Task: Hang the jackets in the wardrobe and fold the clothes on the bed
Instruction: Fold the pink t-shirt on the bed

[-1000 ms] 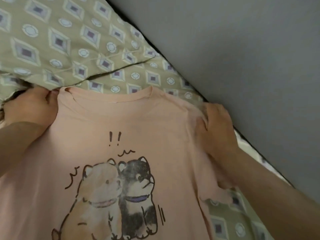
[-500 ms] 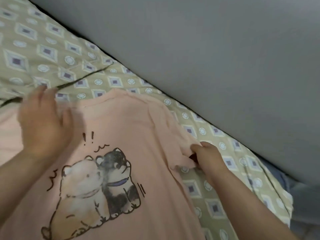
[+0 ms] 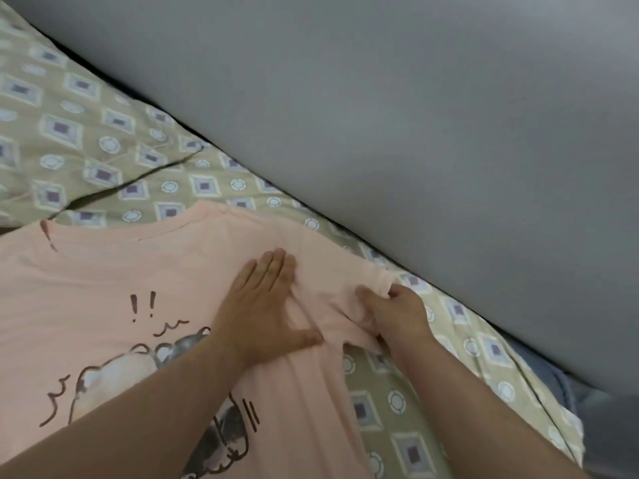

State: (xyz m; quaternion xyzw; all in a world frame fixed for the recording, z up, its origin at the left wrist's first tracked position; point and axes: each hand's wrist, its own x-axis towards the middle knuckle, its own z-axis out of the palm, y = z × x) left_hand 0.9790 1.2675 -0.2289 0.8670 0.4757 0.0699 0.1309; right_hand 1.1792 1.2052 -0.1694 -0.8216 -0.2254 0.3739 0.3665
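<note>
A pink T-shirt [image 3: 114, 281] with a cartoon of two dogs lies front-up on the bed, neckline toward the wall. My left hand [image 3: 262, 305] lies flat on the shirt near its right shoulder, fingers straight and thumb spread. My right hand [image 3: 394, 312] grips the shirt's right sleeve [image 3: 345, 288] at its hem, fingers curled round the fabric, which is bunched between the two hands.
The bed has an olive sheet [image 3: 103, 150] with a diamond and circle pattern, creased at the upper left. A plain grey wall [image 3: 415, 133] runs along the far side of the bed. Blue fabric [image 3: 553, 382] shows at the right edge.
My left hand has crossed from the shirt's left side to press flat near the right shoulder. My right hand still holds the sleeve, now closer to the left hand.
</note>
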